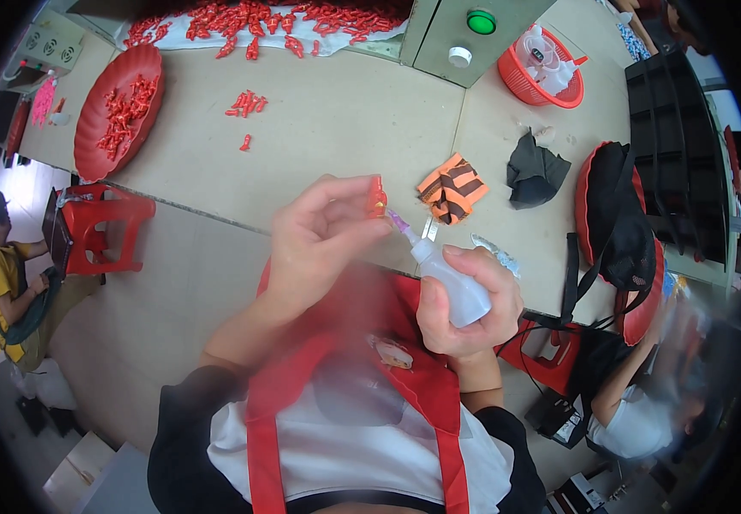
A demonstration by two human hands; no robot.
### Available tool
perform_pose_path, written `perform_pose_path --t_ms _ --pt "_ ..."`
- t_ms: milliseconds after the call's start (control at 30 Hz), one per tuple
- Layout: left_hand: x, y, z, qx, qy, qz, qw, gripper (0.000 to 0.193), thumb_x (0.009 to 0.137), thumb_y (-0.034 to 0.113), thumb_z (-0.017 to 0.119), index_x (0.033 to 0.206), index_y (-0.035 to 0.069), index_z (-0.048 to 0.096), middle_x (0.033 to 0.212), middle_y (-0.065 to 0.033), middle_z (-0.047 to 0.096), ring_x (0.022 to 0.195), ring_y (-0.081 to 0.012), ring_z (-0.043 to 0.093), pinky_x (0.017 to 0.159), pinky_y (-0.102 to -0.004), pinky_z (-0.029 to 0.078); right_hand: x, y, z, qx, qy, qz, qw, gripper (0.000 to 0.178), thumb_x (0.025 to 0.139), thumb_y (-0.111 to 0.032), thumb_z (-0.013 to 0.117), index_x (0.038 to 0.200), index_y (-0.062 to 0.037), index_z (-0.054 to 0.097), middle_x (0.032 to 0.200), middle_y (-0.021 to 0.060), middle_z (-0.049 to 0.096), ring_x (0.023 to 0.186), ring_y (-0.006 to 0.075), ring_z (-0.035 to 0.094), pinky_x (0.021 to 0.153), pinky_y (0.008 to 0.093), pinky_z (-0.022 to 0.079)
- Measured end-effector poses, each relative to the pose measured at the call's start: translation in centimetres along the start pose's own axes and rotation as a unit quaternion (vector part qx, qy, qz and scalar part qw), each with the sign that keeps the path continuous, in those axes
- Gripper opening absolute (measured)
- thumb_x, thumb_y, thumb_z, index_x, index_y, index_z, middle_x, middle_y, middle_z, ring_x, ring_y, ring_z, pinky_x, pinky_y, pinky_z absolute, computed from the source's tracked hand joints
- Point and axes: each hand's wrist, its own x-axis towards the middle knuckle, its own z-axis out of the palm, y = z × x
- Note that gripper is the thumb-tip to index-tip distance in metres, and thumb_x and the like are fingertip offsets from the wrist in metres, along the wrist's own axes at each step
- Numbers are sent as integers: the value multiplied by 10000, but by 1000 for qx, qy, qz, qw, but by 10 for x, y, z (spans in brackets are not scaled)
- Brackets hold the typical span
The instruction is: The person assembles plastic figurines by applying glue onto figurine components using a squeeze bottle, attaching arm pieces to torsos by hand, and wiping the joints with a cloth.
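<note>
Red piece (377, 197) pinched in left hand (319, 236); right hand (486, 304) closed round translucent squeeze bottle (452, 278), purple nozzle (398, 222) just beside the piece.

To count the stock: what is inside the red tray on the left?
The tray holds a pile of small red pieces. The lower pieces, and the tray floor under them, are covered.

Workshop, small-parts factory floor type. Evidence: long worktable (336, 103); heap of identical small red parts (250, 19) at 11 o'clock, more in a red scalloped tray (88, 141) at 10; grey-green machine housing (476, 44) with green button (482, 21) and knob (460, 56) at 1; squeeze bottle (454, 287) in use mid-frame. Other people: yellow top (6, 283) at 9 by red plastic stool (96, 227), white top (636, 420) at 4.
</note>
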Motion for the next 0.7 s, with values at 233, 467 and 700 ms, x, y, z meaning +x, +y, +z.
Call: perform_pose_path --t_ms 233,467,700 --pt "0 0 0 -1 -3 2 1000 333 757 -68 614 1078 -53 527 957 -95 605 883 -131 595 773 -250 488 1 1 -1 -8 4 -3 1000 355 584 26 667 915 22 538 717 87 613 477 170 534 439 248 426" --pt "0 -1 0 7 1 15 1000 335 753 -73 616 1076 -48 532 946 -84 601 879 -128 595 768 -245 489 2 0 0 -13 10 -4 1000 347 587 25 666 911 21 544 715 89 614 483 177 540 444 248 429" --pt "-3 1 -16 56 45 68 995 348 751 -68 621 1086 -37 533 952 -78 590 879 -138 597 773 -251 480 -6 -4 6 35 -21 96 994 312 718 -115 634 966 60 564 841 148 621 671 204 599 628 276 483"
